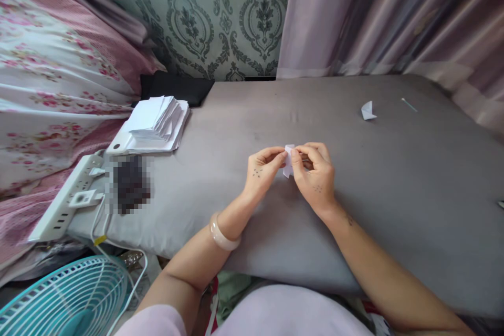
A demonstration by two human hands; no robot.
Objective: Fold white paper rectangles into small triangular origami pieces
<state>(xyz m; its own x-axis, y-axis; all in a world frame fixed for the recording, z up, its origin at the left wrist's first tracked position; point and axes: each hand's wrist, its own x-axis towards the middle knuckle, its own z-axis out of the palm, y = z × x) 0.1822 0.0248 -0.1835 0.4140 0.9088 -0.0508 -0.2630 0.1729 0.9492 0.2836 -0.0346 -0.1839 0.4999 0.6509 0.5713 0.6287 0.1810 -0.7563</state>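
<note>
A small folded piece of white paper (289,164) is held up between my two hands, above the grey-covered table (236,115). My left hand (263,169) pinches its left edge between thumb and fingers. On the other side, my right hand (315,172) grips the paper with the thumb on top; the curled fingers hide part of it. Farther back on the right lies another folded white paper piece (368,111), apart from both hands.
At the back left, a stack of white paper (157,123) sits by a black flat item (185,89). A white power strip (66,199) with plugs and cables runs along the left edge, near a blurred dark object (132,184). A blue fan (74,299) stands lower left. A thin stick (409,105) lies far right.
</note>
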